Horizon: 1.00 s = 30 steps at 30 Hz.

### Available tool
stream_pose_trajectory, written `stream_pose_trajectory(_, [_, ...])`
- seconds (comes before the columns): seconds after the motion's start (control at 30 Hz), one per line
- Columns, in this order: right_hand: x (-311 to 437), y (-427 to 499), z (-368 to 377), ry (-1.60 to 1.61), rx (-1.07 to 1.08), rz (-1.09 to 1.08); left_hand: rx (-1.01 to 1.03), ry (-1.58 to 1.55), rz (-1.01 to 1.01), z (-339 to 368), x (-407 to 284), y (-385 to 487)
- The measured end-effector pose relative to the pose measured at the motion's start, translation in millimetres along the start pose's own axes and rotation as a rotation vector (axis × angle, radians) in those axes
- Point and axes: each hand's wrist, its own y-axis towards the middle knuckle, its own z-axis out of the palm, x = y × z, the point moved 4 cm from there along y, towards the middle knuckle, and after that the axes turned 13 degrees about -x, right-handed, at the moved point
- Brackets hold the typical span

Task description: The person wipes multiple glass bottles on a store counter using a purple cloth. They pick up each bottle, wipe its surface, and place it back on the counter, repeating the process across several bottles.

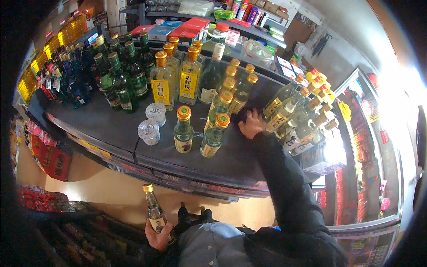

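Note:
My left hand (pixel 157 237) grips a small clear glass bottle (pixel 153 208) with a gold cap, low in front of the shelf. Its label bears a picture of a person. My right hand (pixel 252 124) is over the dark shelf top (pixel 240 160), fingers spread, with nothing visible in it. Just right of it stand clear glass bottles with pale labels (pixel 279 118). To its left is a row of small bottles with gold and red caps (pixel 215 143). Another small bottle (pixel 183 133) stands apart, nearer the plastic-lidded cups (pixel 148 130). Whether my right fingertips touch a bottle, I cannot tell.
Square bottles with yellow labels (pixel 189 81) and green glass bottles (pixel 120 85) occupy the shelf's middle and left. Behind are red and blue boxes (pixel 188 30). A glass-fronted cabinet (pixel 360 153) stands right. Lower left, a dark rack (pixel 80 233) is beside my left arm.

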Motion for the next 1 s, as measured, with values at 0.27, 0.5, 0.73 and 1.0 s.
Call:
stream_pose_trajectory(0.27, [-3.6,52.3,6.1,0.072,0.222,-0.057,-0.048,0.005,-0.168,-17.0,23.0,-9.0])
stream_pose_trajectory(0.5, [-5.6,38.8,-10.8,0.123,0.305,-0.066,-0.035,-0.016,-0.085,-5.1,21.7,-7.5])
stream_pose_trajectory(0.73, [11.3,-61.9,-64.0,0.065,0.343,-0.229,-0.011,0.003,-0.140,1.0,29.3,-5.0])
stream_pose_trajectory(1.0, [-2.8,-43.1,-39.2,0.168,0.299,-0.238,0.026,-0.070,-0.107,-1.9,37.4,-3.9])
